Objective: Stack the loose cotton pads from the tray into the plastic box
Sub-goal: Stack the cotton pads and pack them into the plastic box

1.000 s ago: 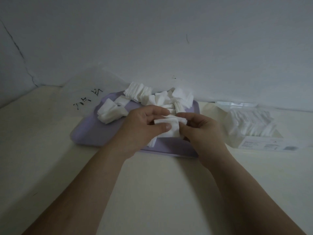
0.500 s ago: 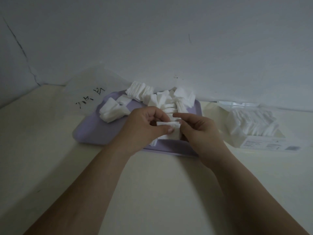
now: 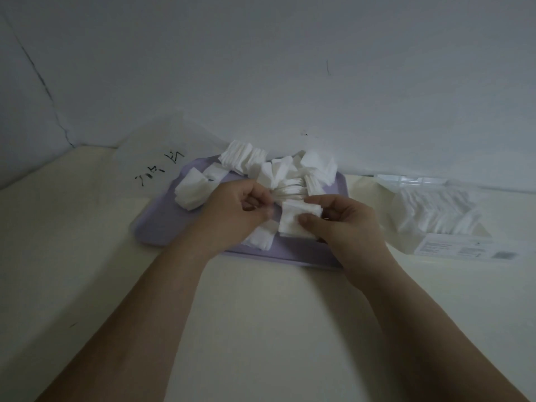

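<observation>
2 hands | right hand (image 3: pixel 345 227) pinches pad stack (image 3: pixel 291 220) | left hand (image 3: pixel 235 216) curled

Light is dim, flat and bluish-grey. Soft, faint shadows spread beneath both bare forearms (image 3: pixel 162 300) on the cream tabletop (image 3: pixel 261 314). The white square cotton pads (image 3: pixel 316 166) read brightest but lack crisp edges. The left hand (image 3: pixel 235 213) seems slightly motion-blurred at the fingers. Straight lines bow toward the edges of the view.

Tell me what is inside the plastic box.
White cotton pads stand packed in rows inside the clear plastic box. Its label and the front pads cover the lower layers and bottom.
</observation>
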{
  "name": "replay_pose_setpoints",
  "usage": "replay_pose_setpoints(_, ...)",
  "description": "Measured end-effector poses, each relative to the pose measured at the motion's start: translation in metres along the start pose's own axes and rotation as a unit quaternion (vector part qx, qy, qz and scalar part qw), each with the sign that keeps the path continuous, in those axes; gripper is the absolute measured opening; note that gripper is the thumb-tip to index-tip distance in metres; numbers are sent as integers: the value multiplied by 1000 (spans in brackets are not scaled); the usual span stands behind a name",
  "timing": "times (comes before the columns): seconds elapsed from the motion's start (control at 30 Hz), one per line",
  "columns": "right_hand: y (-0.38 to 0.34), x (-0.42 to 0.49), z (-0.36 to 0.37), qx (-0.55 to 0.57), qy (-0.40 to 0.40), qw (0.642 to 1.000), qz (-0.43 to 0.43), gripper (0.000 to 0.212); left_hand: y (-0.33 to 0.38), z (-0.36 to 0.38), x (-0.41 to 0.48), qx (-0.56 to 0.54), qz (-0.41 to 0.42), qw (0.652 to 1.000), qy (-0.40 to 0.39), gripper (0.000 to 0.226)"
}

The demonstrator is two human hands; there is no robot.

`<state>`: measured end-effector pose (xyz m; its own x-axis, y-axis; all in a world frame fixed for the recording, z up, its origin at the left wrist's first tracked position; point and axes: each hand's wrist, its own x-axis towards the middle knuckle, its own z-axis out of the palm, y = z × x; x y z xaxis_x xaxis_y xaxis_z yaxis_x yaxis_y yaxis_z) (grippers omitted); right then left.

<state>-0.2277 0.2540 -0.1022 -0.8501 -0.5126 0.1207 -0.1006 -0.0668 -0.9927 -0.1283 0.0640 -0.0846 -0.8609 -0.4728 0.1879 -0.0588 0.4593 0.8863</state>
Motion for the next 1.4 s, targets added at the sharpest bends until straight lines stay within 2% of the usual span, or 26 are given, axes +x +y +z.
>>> replay_pose_setpoints(0.1, 1, 1, -1, -14, 13, 1000, -3, 24, -10, -16, 1, 109, -29, 993, -46, 30)
replay_pose_setpoints(0.23, 1, 1, 2, -26, 16, 1000, 3, 25, -5, -20, -4, 160, -24, 979, -126, 59)
replay_pose_setpoints(0.33, 1, 1, 1, -38, 28, 999, 4, 26, -5, -18, -4, 152, -29, 979, -134, 51)
replay_pose_setpoints(0.47, 0, 0, 1, -49, 29, 998, -2, 24, -10, -19, -4, 111, -42, 986, -115, 24)
replay_pose_setpoints(0.57, -1, -1, 2, -53, 34, 998, -2, 24, -7, -16, -3, 76, -28, 995, -56, 15)
replay_pose_setpoints(0.67, -1, -1, 2, -56, 50, 997, -4, 24, 1, -10, -2, -71, -49, 996, 3, 6)
replay_pose_setpoints(0.77, -1, -1, 3, -60, 65, 996, -10, 23, 6, -7, -1, -176, -68, 982, 5, 7)
replay_pose_setpoints(0.87, -2, -2, 3, -71, 73, 995, -18, 19, 12, -1, -3, -300, -78, 950, -32, 16)
replay_pose_setpoints(0.93, -4, -3, 4, -57, 65, 996, -17, 16, 16, 6, -7, -340, -68, 935, -71, 27)
replay_pose_setpoints(1.03, -7, -4, 3, -7, 32, 999, -7, 16, 18, 13, -10, -338, -61, 934, -101, 36)
replay_pose_setpoints(1.1, -10, -5, 4, 50, 6, 999, 12, 20, 17, 17, -12, -295, -46, 948, -107, 37)
replay_pose_setpoints(1.2, -13, -7, 5, 91, -20, 995, 26, 23, 18, 18, -13, -212, -17, 974, -76, 44)
replay_pose_setpoints(1.3, -12, -6, 5, 105, -22, 994, 26, 22, 15, 19, -10, -222, -26, 974, -47, 50)
replay_pose_setpoints(1.4, -13, -7, 6, 105, -21, 994, 28, 21, 15, 19, -11, -212, -42, 976, -26, 46)
